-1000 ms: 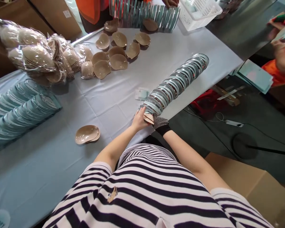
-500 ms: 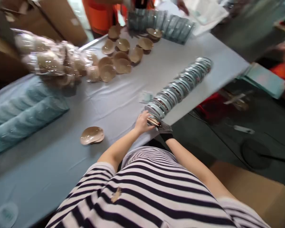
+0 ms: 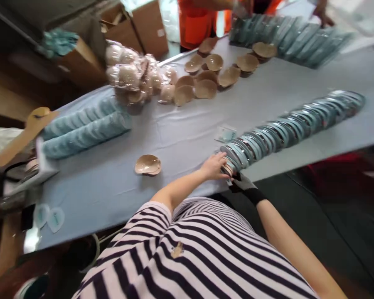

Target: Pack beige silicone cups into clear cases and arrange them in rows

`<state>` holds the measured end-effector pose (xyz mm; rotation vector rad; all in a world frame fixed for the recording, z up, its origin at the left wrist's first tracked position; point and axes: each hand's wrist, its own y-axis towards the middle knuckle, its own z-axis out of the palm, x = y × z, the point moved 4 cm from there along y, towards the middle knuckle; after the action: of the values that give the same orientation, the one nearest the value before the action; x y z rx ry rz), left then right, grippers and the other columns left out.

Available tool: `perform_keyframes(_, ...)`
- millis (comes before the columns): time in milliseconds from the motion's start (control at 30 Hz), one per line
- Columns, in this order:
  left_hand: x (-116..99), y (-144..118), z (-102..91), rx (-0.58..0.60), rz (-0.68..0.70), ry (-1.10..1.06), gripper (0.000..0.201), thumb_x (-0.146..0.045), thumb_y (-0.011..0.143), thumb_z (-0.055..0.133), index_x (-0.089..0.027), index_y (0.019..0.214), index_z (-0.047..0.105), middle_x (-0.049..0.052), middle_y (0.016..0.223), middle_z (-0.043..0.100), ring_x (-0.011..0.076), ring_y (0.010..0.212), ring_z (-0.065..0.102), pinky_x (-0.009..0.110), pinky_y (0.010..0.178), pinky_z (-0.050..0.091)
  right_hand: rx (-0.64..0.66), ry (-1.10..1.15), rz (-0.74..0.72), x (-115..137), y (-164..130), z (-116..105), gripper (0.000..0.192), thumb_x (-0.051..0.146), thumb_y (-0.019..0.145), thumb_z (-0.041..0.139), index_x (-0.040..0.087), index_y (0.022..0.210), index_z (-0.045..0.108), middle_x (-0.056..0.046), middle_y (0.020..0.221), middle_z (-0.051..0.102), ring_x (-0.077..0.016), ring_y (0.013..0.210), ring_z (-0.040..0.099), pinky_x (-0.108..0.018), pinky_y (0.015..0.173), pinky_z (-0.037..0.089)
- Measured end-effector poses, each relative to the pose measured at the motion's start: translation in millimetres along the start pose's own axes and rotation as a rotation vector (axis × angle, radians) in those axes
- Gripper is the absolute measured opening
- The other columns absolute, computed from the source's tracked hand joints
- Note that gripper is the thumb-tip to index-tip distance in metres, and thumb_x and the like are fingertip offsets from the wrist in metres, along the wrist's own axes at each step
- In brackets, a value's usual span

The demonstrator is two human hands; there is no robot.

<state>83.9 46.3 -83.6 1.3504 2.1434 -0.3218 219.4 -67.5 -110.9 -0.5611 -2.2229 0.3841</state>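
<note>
While view swung left, both hands [image 3: 224, 168] stay on packet row [image 3: 286, 131]

Cup pair [image 3: 147, 165] lies on the table [image 3: 180, 137] (left of the packet row [image 3: 293, 128]).

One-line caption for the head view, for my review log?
Both hands, left hand bare and right hand gloved, at the near end of a long row of packaged cups on a blue-covered table.

The person wears a short-sleeved shirt [image 3: 190, 253] with dark navy and white horizontal stripes and a small tan emblem [image 3: 176, 249] on the chest. The left hand [image 3: 214, 166] is bare. The right hand [image 3: 241, 181] has a black-and-white dotted glove with a black cuff.
</note>
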Motion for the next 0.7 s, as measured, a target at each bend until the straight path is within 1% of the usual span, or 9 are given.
perform_keyframes(67,1,1,-0.7,-0.007,-0.017,-0.004,0.058,-0.05,0.067,0.082,-0.016,0.108,0.061,0.022,0.151,0.042,0.0351,0.143,0.037,0.051,0.115,0.035,0.101,0.208,0.122,4,-11,5,0.036,0.037,0.094,0.044,0.018,0.123,0.056,-0.01,0.102,0.073,-0.019,0.067,0.069,-0.032,0.062,0.056)
perform_keyframes(100,2,2,-0.4,-0.005,-0.034,-0.003,0.057,-0.049,0.067,0.082,-0.016,0.108,0.06,0.021,0.151,0.042,0.0347,0.143,0.037,0.052,0.115,0.035,0.133,0.261,0.175,5,-15,7,0.039,0.039,0.096,0.042,0.017,0.128,0.051,-0.011,0.105,0.073,-0.0181,0.066,0.069,-0.031,0.061,0.056)
perform_keyframes(167,3,4,0.3,0.013,-0.061,0.002,0.056,-0.044,0.067,0.083,-0.018,0.11,0.058,0.018,0.153,0.041,0.0333,0.144,0.036,0.053,0.115,0.034,0.136,0.284,0.201,7,-21,8,0.04,0.038,0.098,0.044,0.017,0.132,0.047,-0.011,0.11,0.072,-0.016,0.07,0.07,-0.028,0.064,0.055)
perform_keyframes(267,-2,5,-0.7,0.058,-0.073,0.025,0.058,-0.04,0.067,0.083,-0.019,0.114,0.056,0.018,0.154,0.04,0.0324,0.145,0.034,0.053,0.116,0.034,0.025,0.159,0.174,11,-26,5,0.036,0.035,0.096,0.05,0.019,0.129,0.05,-0.01,0.118,0.07,-0.0163,0.088,0.07,-0.026,0.076,0.053)
perform_keyframes(333,-7,5,-2.0,0.088,-0.07,0.049,0.06,-0.041,0.068,0.083,-0.019,0.115,0.055,0.019,0.154,0.039,0.0334,0.146,0.033,0.054,0.116,0.033,-0.06,0.028,0.195,11,-28,5,0.037,0.039,0.095,0.053,0.019,0.126,0.053,-0.011,0.118,0.069,-0.0197,0.096,0.069,-0.028,0.081,0.052)
perform_keyframes(400,-10,5,-2.8,0.106,-0.069,0.074,0.059,-0.041,0.069,0.082,-0.018,0.117,0.054,0.02,0.155,0.038,0.0344,0.146,0.032,0.055,0.116,0.033,-0.096,-0.075,0.214,12,-28,6,0.039,0.044,0.095,0.051,0.019,0.125,0.056,-0.012,0.116,0.07,-0.0229,0.1,0.069,-0.03,0.082,0.051)
perform_keyframes(500,-11,6,-2.1,0.111,-0.063,0.103,0.059,-0.04,0.07,0.081,-0.018,0.117,0.052,0.021,0.155,0.036,0.0349,0.147,0.03,0.055,0.116,0.032,-0.086,-0.143,0.2,15,-23,9,0.043,0.046,0.1,0.039,0.02,0.13,0.056,-0.012,0.115,0.071,-0.0236,0.103,0.068,-0.029,0.082,0.05)
perform_keyframes(567,-11,5,-0.6,0.105,-0.057,0.113,0.058,-0.04,0.071,0.08,-0.018,0.116,0.052,0.021,0.155,0.035,0.0351,0.147,0.029,0.054,0.116,0.032,-0.056,-0.171,0.182,17,-17,10,0.044,0.044,0.102,0.033,0.02,0.129,0.058,-0.013,0.115,0.071,-0.024,0.105,0.068,-0.03,0.085,0.049)
perform_keyframes(700,-9,1,0.4,0.112,-0.021,0.133,0.05,-0.041,0.072,0.079,-0.019,0.11,0.054,0.019,0.156,0.034,0.036,0.148,0.027,0.054,0.115,0.032,0.048,-0.127,0.131,17,-7,10,0.036,0.038,0.1,0.041,0.019,0.118,0.066,-0.014,0.118,0.07,-0.0242,0.107,0.067,-0.032,0.089,0.049)
